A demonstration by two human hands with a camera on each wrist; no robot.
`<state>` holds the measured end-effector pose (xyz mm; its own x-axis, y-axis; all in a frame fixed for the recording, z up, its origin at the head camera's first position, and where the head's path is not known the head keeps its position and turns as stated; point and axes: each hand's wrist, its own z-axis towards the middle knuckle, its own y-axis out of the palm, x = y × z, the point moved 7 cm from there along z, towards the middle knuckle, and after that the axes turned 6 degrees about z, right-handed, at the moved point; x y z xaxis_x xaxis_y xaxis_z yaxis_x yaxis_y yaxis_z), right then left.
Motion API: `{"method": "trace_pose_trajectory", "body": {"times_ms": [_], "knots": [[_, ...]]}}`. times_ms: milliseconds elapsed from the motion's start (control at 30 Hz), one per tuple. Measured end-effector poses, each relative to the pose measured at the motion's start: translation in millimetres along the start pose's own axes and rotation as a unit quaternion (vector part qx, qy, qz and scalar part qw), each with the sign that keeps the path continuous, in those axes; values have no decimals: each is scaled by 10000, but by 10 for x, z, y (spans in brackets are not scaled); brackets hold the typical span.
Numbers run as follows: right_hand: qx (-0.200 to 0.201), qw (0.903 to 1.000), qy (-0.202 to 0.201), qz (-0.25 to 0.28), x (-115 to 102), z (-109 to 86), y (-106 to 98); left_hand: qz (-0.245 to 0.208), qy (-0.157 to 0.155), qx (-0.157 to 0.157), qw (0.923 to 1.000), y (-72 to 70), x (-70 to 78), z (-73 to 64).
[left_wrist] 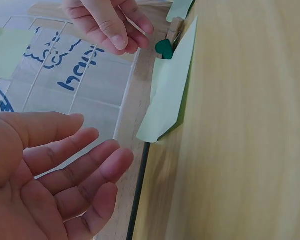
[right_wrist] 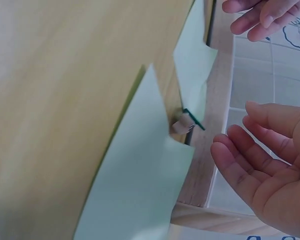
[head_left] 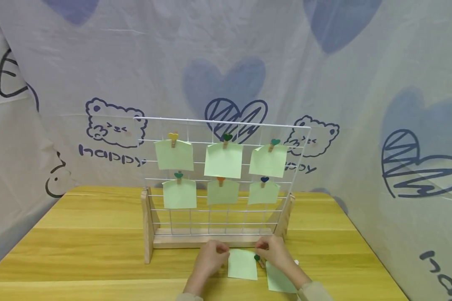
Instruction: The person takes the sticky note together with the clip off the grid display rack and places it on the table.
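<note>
A pale green paper note [head_left: 242, 267] lies on the table between my two hands. My left hand [head_left: 210, 258] is by its upper left corner; in the left wrist view the fingers [left_wrist: 82, 172] are loosely bent and hold nothing. Beyond the note's right edge, my right hand [head_left: 274, 252] hovers with relaxed fingers [right_wrist: 240, 160], also holding nothing. Under it lies a small wooden clothespin with a green heart [left_wrist: 164, 49], beside the note. A second green note [right_wrist: 135, 170] lies to the right, partly hidden by the right forearm in the head view.
Behind the hands stands a white wire grid [head_left: 226, 209] on a wooden base [head_left: 211, 241]. Several green notes hang on it in two rows, each under a heart clothespin [head_left: 227, 138]. A small white piece [head_left: 296, 262] shows beside the right wrist. A printed cloth [head_left: 226, 37] hangs behind the table.
</note>
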<state>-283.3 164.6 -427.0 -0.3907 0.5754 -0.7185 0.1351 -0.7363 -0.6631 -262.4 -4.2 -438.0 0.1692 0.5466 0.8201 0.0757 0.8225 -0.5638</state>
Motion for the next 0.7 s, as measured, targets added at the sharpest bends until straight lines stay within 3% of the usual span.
{"method": "trace_pose_trajectory", "body": {"times_ms": [400,700], "knots": [[225,9985,201,458,-61,37,-43,-67,311,388,9987,-152,58,8],[408,9981,138,435,-126,58,-74,-122,321,440,9984,-211,99,-8]]}}
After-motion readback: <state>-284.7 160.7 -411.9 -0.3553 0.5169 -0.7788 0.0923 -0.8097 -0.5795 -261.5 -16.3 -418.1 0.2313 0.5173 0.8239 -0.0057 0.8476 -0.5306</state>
